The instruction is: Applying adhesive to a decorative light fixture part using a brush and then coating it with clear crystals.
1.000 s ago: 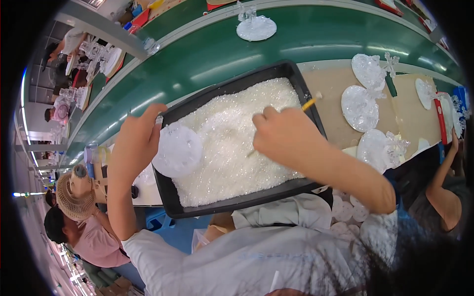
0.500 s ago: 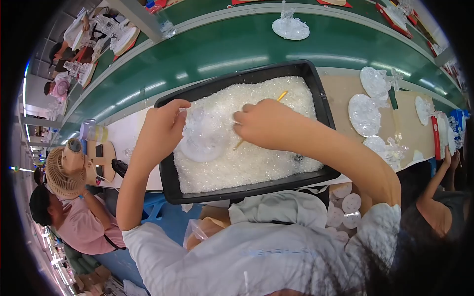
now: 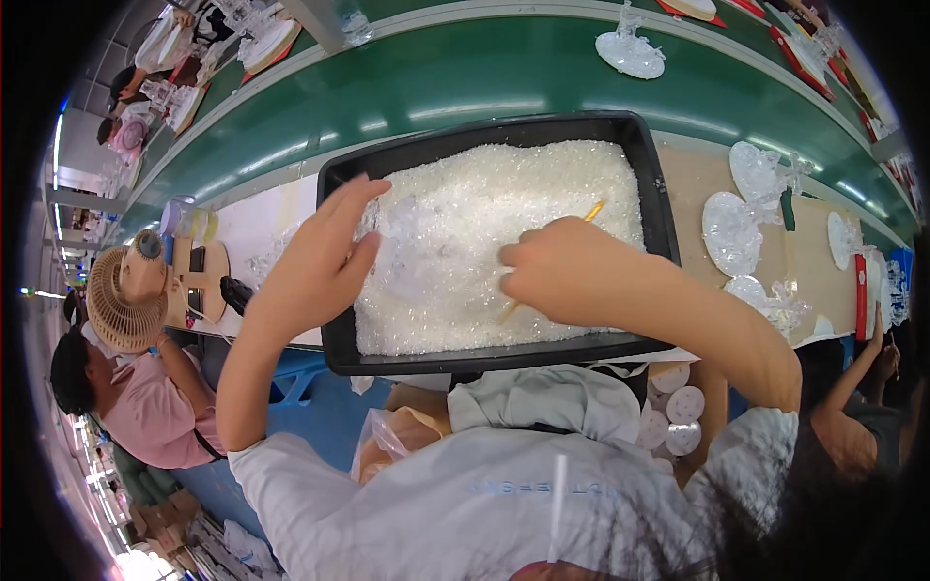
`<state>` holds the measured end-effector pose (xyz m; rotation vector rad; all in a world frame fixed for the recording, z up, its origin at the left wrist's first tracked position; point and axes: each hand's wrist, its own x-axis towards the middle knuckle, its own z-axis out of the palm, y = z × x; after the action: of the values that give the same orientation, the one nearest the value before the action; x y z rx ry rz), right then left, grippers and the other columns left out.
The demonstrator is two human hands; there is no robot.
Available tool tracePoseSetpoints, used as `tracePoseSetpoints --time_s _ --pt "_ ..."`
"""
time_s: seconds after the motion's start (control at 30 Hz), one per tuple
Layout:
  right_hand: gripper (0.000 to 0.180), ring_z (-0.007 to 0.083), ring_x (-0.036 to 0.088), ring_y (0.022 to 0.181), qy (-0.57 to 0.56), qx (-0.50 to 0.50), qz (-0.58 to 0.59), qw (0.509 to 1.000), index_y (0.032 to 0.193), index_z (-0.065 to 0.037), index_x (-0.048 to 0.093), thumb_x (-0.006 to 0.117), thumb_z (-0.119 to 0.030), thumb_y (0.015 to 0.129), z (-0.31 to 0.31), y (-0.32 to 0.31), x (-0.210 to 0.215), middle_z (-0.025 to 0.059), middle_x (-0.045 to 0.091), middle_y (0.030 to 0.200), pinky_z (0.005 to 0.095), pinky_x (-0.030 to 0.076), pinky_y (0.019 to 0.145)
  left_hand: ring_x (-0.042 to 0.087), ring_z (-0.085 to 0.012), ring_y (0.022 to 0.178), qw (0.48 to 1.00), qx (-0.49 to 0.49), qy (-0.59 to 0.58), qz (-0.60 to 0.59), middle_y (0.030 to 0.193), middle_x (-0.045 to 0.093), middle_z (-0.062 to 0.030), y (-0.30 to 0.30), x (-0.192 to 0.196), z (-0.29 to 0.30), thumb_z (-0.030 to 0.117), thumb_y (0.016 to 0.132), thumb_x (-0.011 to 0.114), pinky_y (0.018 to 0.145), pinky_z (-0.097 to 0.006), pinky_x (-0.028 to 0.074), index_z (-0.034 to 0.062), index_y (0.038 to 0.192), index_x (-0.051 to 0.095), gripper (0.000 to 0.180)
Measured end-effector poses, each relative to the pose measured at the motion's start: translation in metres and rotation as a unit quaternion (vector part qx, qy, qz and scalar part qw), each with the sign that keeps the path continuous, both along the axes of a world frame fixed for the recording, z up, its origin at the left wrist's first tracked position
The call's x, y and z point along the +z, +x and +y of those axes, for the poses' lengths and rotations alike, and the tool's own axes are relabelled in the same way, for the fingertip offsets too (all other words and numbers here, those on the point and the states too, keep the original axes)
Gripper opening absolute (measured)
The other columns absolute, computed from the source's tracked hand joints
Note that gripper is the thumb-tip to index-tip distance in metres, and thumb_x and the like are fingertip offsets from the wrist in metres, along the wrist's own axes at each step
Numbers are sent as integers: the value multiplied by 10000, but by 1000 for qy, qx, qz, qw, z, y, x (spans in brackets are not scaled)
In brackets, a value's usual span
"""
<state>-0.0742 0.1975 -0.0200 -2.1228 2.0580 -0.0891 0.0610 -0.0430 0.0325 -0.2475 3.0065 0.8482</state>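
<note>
Your left hand (image 3: pixel 325 254) has opened, fingers parted beside the white disc, and your right (image 3: pixel 572 271) still pinches the yellow stick (image 3: pixel 594 210). Disc (image 3: pixel 412 254), held up a second ago, now lies part-buried in granules (image 3: pixel 455 315) inside the black tray (image 3: pixel 484 360), so it seems bedded without your grip.

Left hand (image 3: pixel 325 257): loosely open over the tray's left side, just beside a pale disc (image 3: pixel 412 247); contact hard to tell.
Right hand (image 3: pixel 567 271): closed around a yellow stick (image 3: pixel 595 210), both ends showing.
Black tray (image 3: pixel 504 361): filled with glittering white granules (image 3: pixel 455 318), partly blending with the disc.
Green surface (image 3: pixel 436 92): stretching behind, bearing an ornamented white plate (image 3: pixel 630 56).
Beige fan (image 3: pixel 126 286): at left, near a person in pink (image 3: pixel 155 416).
</note>
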Motion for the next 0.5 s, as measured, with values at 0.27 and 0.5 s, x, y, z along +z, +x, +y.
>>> tracePoseSetpoints --time_s 0.27,0.5 --pt "82 308 697 792 202 -3 8 979 765 -60 708 643 -110 772 -4 11 -8 116 670 816 411 562 677 548 -307 1215 905 -302 -299 37 1325 568 -106 -9 11 -28 8 706 694 950 -401 498 67 974 678 275" --pt "81 317 699 772 113 5 -26 993 773 -52 695 633 -105 772 5 6 20 117 667 811 420 561 659 587 -275 1085 862 -383 -320 89 1175 621 -83 -16 8 -29 141 634 765 848 -375 515 105 853 669 242"
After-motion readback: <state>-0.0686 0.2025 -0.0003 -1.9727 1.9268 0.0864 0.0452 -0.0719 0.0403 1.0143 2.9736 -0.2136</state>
